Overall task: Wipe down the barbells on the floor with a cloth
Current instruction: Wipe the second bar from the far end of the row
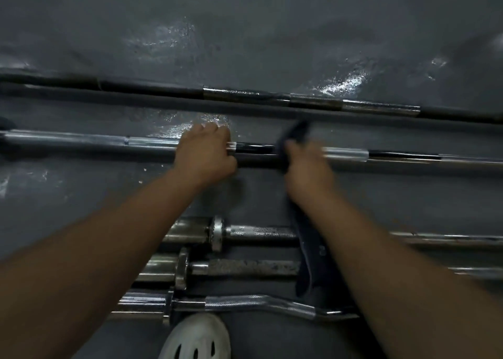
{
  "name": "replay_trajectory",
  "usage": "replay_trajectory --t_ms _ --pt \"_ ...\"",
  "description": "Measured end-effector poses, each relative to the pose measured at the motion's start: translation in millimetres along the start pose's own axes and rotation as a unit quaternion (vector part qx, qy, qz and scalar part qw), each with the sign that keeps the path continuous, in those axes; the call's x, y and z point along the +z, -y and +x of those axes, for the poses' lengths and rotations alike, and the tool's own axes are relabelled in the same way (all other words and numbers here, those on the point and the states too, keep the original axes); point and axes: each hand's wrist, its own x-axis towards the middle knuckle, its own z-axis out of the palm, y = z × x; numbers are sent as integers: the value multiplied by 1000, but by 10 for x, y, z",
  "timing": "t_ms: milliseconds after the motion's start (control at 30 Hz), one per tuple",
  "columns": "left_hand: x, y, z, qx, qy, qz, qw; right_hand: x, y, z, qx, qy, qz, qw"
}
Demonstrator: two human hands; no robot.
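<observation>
A long chrome and black barbell [345,154] lies across the grey floor in the middle of the view. My left hand [205,153] grips its shaft from above. Just to the right, my right hand [306,165] holds a dark blue cloth [295,132] wrapped around the same bar; the hand is motion-blurred. A long tail of the cloth [309,252] hangs down under my right forearm. A second long barbell [313,100] lies parallel farther away.
Nearer to me lie two straight bars with collars [258,233] [245,267] and a curl bar [258,303]. A white perforated shoe [197,337] shows at the bottom edge. The grey floor [245,32] has wet, shiny patches beyond the bars.
</observation>
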Motion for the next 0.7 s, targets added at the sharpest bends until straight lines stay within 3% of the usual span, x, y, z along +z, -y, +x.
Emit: replay_trajectory --t_ms 67,133,200,333,400,500,567,633,700 --pt "-33 -46 -5 -7 42 -25 999 246 442 -259 -111 37 15 993" --pt "-3 -28 -141 8 86 -32 996 282 534 -367 -160 52 6 986" --pt "40 72 -391 49 108 -32 992 140 171 -311 -125 67 -26 990" --pt "94 98 -660 45 118 -109 986 -136 -595 -384 78 26 -63 995" --pt "171 -5 -664 14 136 -109 985 -2 -329 -539 62 35 -59 996" --pt "261 -27 -785 33 121 -114 986 289 245 -770 -86 27 -35 995" --pt "249 64 -836 50 103 -130 985 280 234 -758 -132 33 -31 990" --pt "242 96 -807 61 95 -113 987 112 -185 -610 -83 59 -51 993" --pt "270 72 -776 68 88 -79 991 -110 -694 -525 22 43 -70 996"
